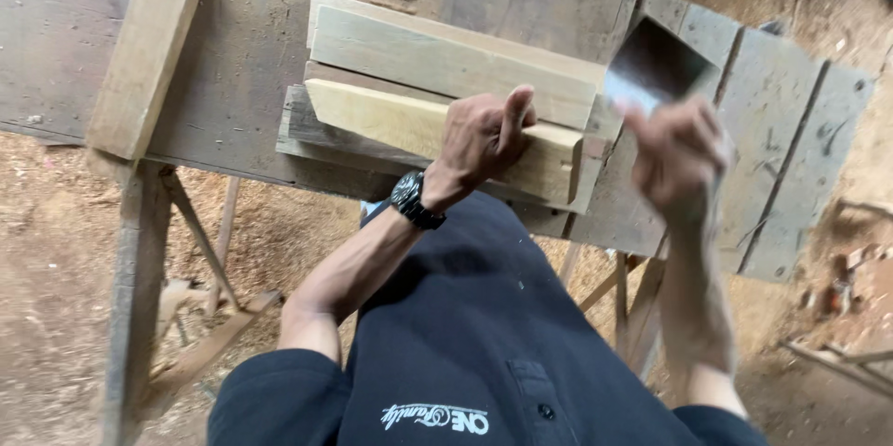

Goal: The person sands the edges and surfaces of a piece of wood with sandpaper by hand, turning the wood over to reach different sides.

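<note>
On the worn plank surface pale wood blocks lie stacked, and the front block under the left grip looks uncut, so by my judgement the work on it is barely begun. The left hand presses down on that block, thumb raised. Just right of it, the blurred right hand is clenched on a flat metal blade rising above its grip.

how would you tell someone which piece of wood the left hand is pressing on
Start at the grey plank workbench and find the stack of boards on its near edge. The left hand presses the pale yellow block at the front of the stack, fresher and yellower than the greyer boards behind it.
</note>
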